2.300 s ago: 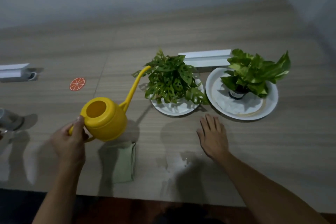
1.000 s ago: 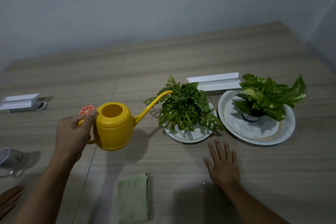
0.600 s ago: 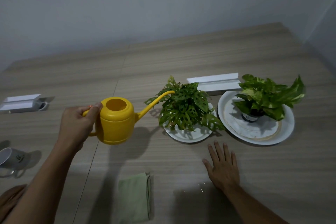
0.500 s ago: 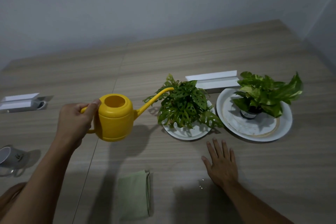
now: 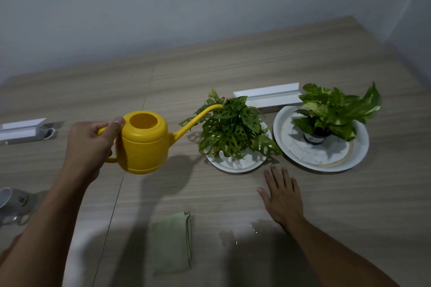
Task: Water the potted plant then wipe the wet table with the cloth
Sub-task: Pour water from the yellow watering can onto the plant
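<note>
While the left hand (image 5: 89,144) curls its fingers round the handle (image 5: 112,160) of the yellow watering can (image 5: 144,147), with the thumb up by the rim, it holds the can up off the table (image 5: 233,65). The can sits almost level. Its long spout (image 5: 198,116) points to the right, and the tip is right at the top leaves of the holey plant (image 5: 229,128). That plant stands on a small white plate (image 5: 235,164). I see no water coming out, but a thin stream would be hard to see.

The right hand (image 5: 281,198) lies flat on the table with straight fingers. It holds nothing. It rests just in front of the small white plate. Near its wrist, a wet patch (image 5: 255,228) shines on the wood. The green cloth (image 5: 171,249) lies folded near the front edge, between the two arms. It is near the wet patch but not on it.

So the step in hand looks like the watering. I think the next move is to tip the can more, slowly, so the water runs down into the pot. The pot hides under the leaves, so aiming is tricky. After that, the can needs to go down and a hand needs to take the cloth.
</note>
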